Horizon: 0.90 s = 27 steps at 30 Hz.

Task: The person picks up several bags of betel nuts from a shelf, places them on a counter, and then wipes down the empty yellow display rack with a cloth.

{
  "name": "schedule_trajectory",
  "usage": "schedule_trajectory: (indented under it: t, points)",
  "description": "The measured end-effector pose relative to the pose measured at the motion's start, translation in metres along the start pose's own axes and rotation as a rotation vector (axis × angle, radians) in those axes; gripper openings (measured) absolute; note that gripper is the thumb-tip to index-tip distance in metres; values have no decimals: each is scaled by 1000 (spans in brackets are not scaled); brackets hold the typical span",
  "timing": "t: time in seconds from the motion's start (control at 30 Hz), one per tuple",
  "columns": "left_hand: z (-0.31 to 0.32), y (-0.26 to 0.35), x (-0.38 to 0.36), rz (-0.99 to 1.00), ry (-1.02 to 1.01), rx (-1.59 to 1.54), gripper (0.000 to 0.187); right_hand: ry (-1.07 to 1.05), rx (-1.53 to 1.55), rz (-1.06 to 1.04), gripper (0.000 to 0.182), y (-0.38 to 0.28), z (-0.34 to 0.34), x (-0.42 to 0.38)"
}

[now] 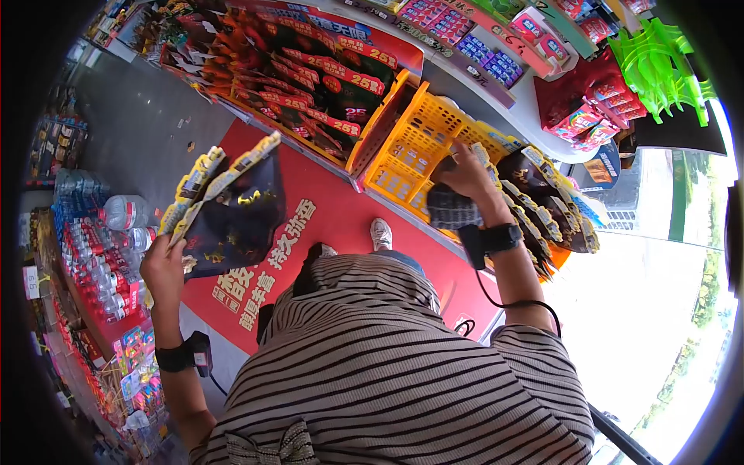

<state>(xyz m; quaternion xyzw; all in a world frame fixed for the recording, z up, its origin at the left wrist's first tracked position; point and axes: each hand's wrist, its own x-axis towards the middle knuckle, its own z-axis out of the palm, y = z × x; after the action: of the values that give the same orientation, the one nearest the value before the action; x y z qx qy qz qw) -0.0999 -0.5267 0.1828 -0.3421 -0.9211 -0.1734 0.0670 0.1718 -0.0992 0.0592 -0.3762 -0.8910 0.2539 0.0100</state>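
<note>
Left hand (pixel 161 267) fingers clamp a fan of dark packets (pixel 229 205) above them. Right hand (pixel 465 177) fingers, probably closed on another packet (pixel 451 208), hover by the yellow crate (pixel 411 147); better seat it flat before letting go.

The right hand (pixel 465 174) covers the upper part of the dark packet (pixel 452 208) it grips; the packet's print is unreadable. The left hand (pixel 163 267) hides the lower ends of its fanned snack packets (pixel 232 201). The striped shirt (pixel 387 372) conceals most of both legs. The bottled water (pixel 116 232) labels are too small to read.
</note>
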Motion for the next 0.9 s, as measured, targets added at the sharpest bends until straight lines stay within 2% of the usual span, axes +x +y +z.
schedule_trajectory:
  t: [0.07, 0.13, 0.2, 0.23, 0.27, 0.37, 0.4, 0.47, 0.53, 0.57, 0.6, 0.67, 0.7, 0.8, 0.83, 0.87, 0.9]
  points:
    - [0, -10, -2, -61, 5, -11, 20, 29, -111, 313, 91, 29, -17, -11]
    - [0, -15, -1, -112, 62, 15, 25, 69, -158, 430, 100, 64, -15, -11]
    - [1, -24, 0, -174, 81, 61, 40, 100, -77, 381, 107, 104, -1, -2]
    - [-5, -18, 3, -182, 92, 67, 46, 98, 4, 294, 110, 148, 20, 9]
    - [-10, -9, 7, -191, 106, 75, 52, 85, 69, 301, 112, 151, 24, 11]
    - [-17, -3, 16, -332, 126, 198, 63, -14, -31, 293, 100, 187, 51, 26]
    - [-17, -9, 17, -382, 134, 207, 65, -70, -101, 309, 89, 181, 53, 30]
    - [-7, -41, 12, -256, 195, 211, 56, -185, -275, 410, 66, 142, 40, 25]
    - [-17, -49, 12, -498, -224, 54, 40, -185, -320, 439, 46, 95, 21, 13]
    - [-21, -42, 12, -551, -252, 13, 31, -161, -337, 443, 41, 102, 26, 16]
    - [-22, -44, 8, -516, -223, 37, 33, -130, -346, 449, 37, 109, 29, 22]
    - [-25, -52, 0, -674, -210, -151, 34, -207, -375, 463, 37, 116, 27, 35]
    - [-23, -64, -9, -772, -243, -21, 39, -179, -402, 399, 37, 117, 24, 34]
    - [-38, -37, -27, -652, -76, 26, 44, -173, -413, 270, 34, 99, -2, 29]
    - [-44, -33, -29, -714, -134, -87, 49, -166, -476, 231, 32, 99, -9, 24]
    - [-48, -28, -30, -903, -178, -81, 48, -181, -482, 196, 32, 97, -19, 25]
    - [-48, -30, -35, -916, -170, -57, 45, -196, -487, 161, 32, 92, -30, 25]
